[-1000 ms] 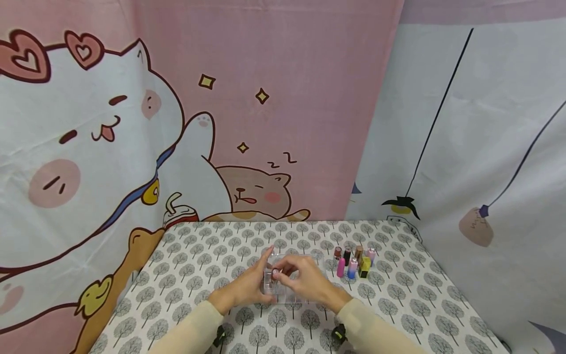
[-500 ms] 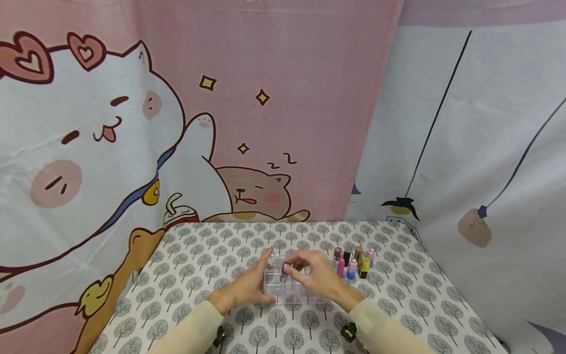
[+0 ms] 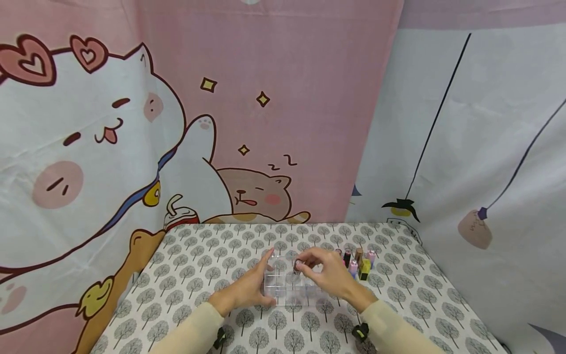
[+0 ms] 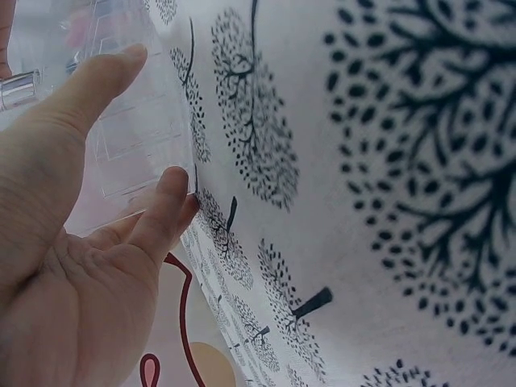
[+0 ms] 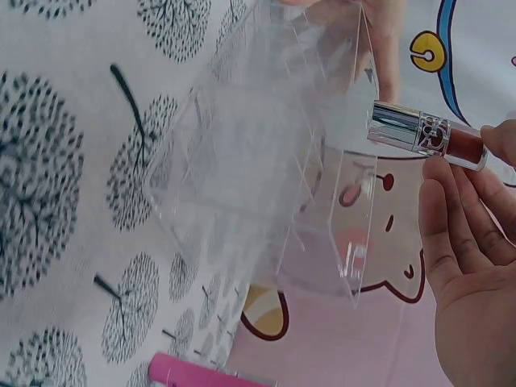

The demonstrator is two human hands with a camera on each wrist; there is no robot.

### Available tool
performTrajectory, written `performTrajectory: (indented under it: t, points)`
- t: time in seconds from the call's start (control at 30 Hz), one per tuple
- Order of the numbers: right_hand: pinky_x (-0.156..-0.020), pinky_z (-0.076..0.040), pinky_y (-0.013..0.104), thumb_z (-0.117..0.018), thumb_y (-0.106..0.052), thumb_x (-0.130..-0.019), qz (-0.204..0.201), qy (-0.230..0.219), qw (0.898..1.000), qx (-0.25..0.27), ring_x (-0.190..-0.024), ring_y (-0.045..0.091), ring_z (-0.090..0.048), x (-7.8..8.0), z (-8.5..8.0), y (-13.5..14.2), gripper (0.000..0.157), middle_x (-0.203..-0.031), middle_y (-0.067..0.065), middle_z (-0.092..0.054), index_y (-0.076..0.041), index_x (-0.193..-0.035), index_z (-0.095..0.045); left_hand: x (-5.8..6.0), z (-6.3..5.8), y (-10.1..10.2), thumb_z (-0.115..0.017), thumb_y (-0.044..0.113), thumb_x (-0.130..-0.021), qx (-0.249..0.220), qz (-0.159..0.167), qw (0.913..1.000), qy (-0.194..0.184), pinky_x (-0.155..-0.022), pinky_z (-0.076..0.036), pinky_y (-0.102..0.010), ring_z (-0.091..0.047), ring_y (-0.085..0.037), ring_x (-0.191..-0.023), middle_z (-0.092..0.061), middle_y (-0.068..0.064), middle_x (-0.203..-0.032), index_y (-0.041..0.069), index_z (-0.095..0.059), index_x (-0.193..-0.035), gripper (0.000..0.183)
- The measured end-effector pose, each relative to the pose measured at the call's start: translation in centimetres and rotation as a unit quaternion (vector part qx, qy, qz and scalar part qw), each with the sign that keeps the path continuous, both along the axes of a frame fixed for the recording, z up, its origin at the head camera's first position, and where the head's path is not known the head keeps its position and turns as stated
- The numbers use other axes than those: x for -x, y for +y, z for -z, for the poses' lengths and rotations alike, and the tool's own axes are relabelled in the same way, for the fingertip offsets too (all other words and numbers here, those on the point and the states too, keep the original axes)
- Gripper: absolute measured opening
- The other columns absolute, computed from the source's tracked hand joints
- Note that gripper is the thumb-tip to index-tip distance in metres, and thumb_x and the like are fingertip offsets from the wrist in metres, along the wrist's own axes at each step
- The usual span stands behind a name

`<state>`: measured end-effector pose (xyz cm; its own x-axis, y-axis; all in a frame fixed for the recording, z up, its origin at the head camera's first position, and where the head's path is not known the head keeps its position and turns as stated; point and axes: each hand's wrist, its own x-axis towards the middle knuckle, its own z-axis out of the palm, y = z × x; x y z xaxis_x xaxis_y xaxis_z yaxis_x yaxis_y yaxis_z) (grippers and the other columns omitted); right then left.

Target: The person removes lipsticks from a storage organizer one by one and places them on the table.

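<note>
A clear plastic organizer (image 3: 275, 281) with square compartments stands on the table, between the hands. My left hand (image 3: 247, 287) holds its left end, the thumb at the near corner and the fingers at the far one. Above its middle, my right hand (image 3: 327, 270) pinches a lipstick (image 5: 407, 129) between thumb and fingers. The tube has a shiny silver end, pointing toward the organizer, and a see-through end with dark red inside, at the fingertips. In the right wrist view the silver end lies close over the compartment openings.
To the right stand several lipsticks, among them a yellow and black one (image 3: 364, 269), a black one (image 3: 347, 257) and a brown one (image 3: 358, 254). A pink tube (image 5: 201, 372) shows low in the right wrist view. Printed curtains hang behind the tree-patterned tablecloth (image 3: 199, 275).
My right hand has carried the lipstick rightward over the organizer, from its left end to around the middle, partly covering the standing lipsticks. The left hand stays at the left end.
</note>
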<state>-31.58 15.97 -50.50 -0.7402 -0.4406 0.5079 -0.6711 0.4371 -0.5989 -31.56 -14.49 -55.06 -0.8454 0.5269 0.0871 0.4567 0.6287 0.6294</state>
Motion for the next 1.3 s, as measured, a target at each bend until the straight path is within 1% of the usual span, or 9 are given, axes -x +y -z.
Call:
performTrajectory:
  t: [0.2, 0.33, 0.63, 0.73, 0.8, 0.87, 1.0, 1.13, 1.3]
  points:
    - [-0.084, -0.072, 0.028, -0.088, -0.021, -0.106, 0.019, 0.01, 1.0, 0.005, -0.089, 0.002, -0.079, 0.2, -0.1, 1.3, 0.016, -0.105, -0.009, -0.086, -0.018, -0.121, -0.085, 0.0, 0.1, -0.1, -0.108, 0.028, -0.083, 0.001, 0.002, 1.0, 0.006, -0.116, -0.064, -0.056, -0.075, -0.03, -0.12, -0.063, -0.021, -0.164, 0.03, 0.009, -0.188, 0.157]
    - [-0.081, -0.071, 0.026, -0.089, -0.02, -0.105, 0.032, 0.01, 0.999, 0.004, -0.088, 0.001, -0.079, 0.1, -0.3, 2.2, 0.016, -0.105, -0.01, -0.087, -0.019, -0.121, -0.085, -0.1, 0.0, 0.0, -0.107, 0.028, -0.083, -0.001, 0.002, 1.0, 0.004, -0.113, -0.065, -0.053, -0.074, -0.026, -0.114, -0.063, -0.021, -0.164, 0.028, 0.008, -0.188, 0.156]
    - [-0.075, -0.071, 0.029, -0.09, -0.019, -0.104, 0.065, 0.03, 0.997, 0.01, -0.085, 0.0, -0.078, 0.6, -0.4, 4.5, 0.017, -0.104, -0.009, -0.087, -0.021, -0.119, -0.085, -0.4, -0.1, 0.0, -0.108, 0.028, -0.082, -0.001, 0.0, 1.0, 0.001, -0.118, -0.064, -0.056, -0.075, -0.03, -0.12, -0.063, -0.022, -0.164, 0.026, 0.008, -0.188, 0.157]
    - [-0.07, -0.07, 0.028, -0.09, -0.023, -0.105, 0.083, 0.01, 0.996, 0.011, -0.081, 0.001, -0.077, 0.6, -0.5, 5.3, 0.019, -0.104, -0.007, -0.087, -0.02, -0.123, -0.085, -0.2, -0.1, 0.1, -0.108, 0.029, -0.082, 0.0, -0.001, 1.0, 0.001, -0.12, -0.063, -0.058, -0.075, -0.031, -0.123, -0.063, -0.022, -0.165, 0.027, 0.008, -0.188, 0.157]
    - [-0.07, -0.069, 0.027, -0.088, -0.025, -0.106, 0.09, -0.014, 0.996, 0.011, -0.076, 0.004, -0.076, 0.6, -0.7, 5.8, 0.02, -0.104, -0.006, -0.087, -0.019, -0.125, -0.084, -0.2, -0.1, 0.1, -0.108, 0.03, -0.083, 0.0, -0.002, 1.0, 0.001, -0.121, -0.063, -0.06, -0.075, -0.032, -0.124, -0.063, -0.021, -0.165, 0.027, 0.008, -0.188, 0.157]
    - [-0.072, -0.068, 0.027, -0.087, -0.028, -0.107, 0.096, -0.021, 0.995, 0.009, -0.075, 0.005, -0.077, 0.5, -0.8, 6.3, 0.022, -0.104, -0.007, -0.088, -0.018, -0.127, -0.084, -0.1, -0.1, 0.1, -0.108, 0.029, -0.083, -0.001, -0.002, 1.0, 0.001, -0.12, -0.063, -0.06, -0.075, -0.032, -0.122, -0.063, -0.021, -0.165, 0.027, 0.008, -0.188, 0.156]
    - [-0.078, -0.067, 0.025, -0.087, -0.023, -0.107, 0.1, -0.001, 0.995, 0.011, -0.077, 0.006, -0.08, 0.6, -0.8, 7.3, 0.022, -0.099, -0.008, -0.088, -0.013, -0.127, -0.083, -0.1, 0.1, 0.2, -0.107, 0.029, -0.083, 0.002, -0.004, 1.0, 0.0, -0.123, -0.061, -0.06, -0.074, -0.035, -0.127, -0.063, -0.02, -0.165, 0.027, 0.009, -0.188, 0.156]
    - [-0.07, -0.065, 0.027, -0.088, -0.019, -0.106, 0.109, 0.022, 0.994, 0.015, -0.077, 0.008, -0.08, 0.7, -0.8, 8.3, 0.019, -0.096, -0.007, -0.088, -0.013, -0.123, -0.084, -0.1, 0.1, 0.2, -0.107, 0.03, -0.083, 0.003, -0.007, 1.0, 0.0, -0.129, -0.056, -0.064, -0.072, -0.039, -0.138, -0.063, -0.02, -0.166, 0.028, 0.009, -0.188, 0.157]
    - [-0.063, -0.064, 0.027, -0.089, -0.018, -0.105, 0.127, 0.019, 0.992, 0.017, -0.078, 0.008, -0.08, 1.0, -0.9, 9.5, 0.016, -0.099, -0.005, -0.089, -0.017, -0.12, -0.085, -0.2, 0.0, 0.2, -0.107, 0.03, -0.083, 0.003, -0.009, 0.9999, -0.004, -0.125, -0.06, -0.061, -0.074, -0.036, -0.132, -0.062, -0.019, -0.167, 0.028, 0.008, -0.188, 0.156]
